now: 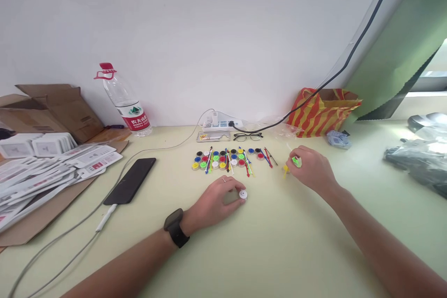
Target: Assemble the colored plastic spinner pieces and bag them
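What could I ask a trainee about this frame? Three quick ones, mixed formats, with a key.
1. What colour is the round piece between the left hand's thumb and finger?
2. True or false: the right hand is holding nothing.
3. Fill the gap, as seen in the picture: the eyeglasses lie to the ____ of the clear case.

Key:
1. White.
2. False: it grips a green piece.
3. Right.
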The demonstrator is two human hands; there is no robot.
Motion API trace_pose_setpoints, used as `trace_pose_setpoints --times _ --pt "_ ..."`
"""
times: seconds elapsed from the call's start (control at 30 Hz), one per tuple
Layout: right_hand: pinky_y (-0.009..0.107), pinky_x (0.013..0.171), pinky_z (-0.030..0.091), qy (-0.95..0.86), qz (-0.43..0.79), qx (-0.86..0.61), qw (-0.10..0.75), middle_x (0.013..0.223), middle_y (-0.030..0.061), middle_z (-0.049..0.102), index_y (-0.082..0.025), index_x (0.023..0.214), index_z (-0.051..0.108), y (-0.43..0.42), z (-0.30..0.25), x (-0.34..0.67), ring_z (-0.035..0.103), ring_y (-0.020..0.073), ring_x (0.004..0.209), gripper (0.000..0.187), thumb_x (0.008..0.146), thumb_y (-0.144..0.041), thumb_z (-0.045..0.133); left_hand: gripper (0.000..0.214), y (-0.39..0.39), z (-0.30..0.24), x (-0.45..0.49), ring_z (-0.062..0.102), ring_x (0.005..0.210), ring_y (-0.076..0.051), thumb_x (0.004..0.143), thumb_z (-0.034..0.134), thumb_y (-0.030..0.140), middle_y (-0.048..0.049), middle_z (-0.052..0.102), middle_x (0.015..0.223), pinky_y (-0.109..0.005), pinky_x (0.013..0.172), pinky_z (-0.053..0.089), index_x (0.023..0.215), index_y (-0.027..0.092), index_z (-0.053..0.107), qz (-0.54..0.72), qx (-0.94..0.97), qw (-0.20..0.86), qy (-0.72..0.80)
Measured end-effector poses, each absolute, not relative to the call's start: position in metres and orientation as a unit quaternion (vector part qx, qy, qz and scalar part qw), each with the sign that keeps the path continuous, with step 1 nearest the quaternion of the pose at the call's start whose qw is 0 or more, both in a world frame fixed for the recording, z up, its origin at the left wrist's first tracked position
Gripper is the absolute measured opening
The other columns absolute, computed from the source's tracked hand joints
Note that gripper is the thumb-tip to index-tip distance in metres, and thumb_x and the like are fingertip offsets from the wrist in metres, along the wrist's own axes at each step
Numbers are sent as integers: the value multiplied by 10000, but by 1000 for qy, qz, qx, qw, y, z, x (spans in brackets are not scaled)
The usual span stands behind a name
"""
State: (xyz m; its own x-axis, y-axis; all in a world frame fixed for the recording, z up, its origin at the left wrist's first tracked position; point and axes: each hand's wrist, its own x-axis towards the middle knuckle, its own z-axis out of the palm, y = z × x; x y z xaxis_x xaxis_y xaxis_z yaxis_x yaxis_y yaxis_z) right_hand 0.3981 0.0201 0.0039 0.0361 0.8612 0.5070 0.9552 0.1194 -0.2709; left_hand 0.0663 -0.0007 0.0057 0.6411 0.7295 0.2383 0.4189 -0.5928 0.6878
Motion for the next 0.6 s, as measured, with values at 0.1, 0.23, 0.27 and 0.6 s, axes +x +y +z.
trace_pose_setpoints --times 0.1,0.23,0.27,0.6 --pt "324 636 451 -713 8 -590 378 850 52 689 -218 878 664 16 7 384 593 188 677 114 875 -217 549 303 0 2 66 647 1015 -228 934 687 323 -44 708 1092 -390 921 530 1233 288 652 253 848 305 353" --pt "319 640 495 -739 158 -510 411 909 72 710 -222 974 686 3 8 354 640 203 748 173 955 -265 520 304 1 -1 66 629 978 -219 925 700 370 -47 685 1096 -372 866 523 1198 269 612 278 838 288 371" --pt "313 650 504 -742 201 -495 404 912 68 712 -223 989 681 -1 7 346 651 203 774 174 970 -277 516 283 1 -1 66 619 949 -214 927 698 387 -47 673 1077 -360 828 518 1159 258 599 296 830 275 384" --pt "268 640 465 -730 408 -413 360 838 1 687 -245 1009 524 -30 -2 303 574 152 713 121 1011 -362 555 341 4 4 69 623 904 -186 997 613 391 -62 703 1156 -333 787 514 1314 264 604 356 806 290 373"
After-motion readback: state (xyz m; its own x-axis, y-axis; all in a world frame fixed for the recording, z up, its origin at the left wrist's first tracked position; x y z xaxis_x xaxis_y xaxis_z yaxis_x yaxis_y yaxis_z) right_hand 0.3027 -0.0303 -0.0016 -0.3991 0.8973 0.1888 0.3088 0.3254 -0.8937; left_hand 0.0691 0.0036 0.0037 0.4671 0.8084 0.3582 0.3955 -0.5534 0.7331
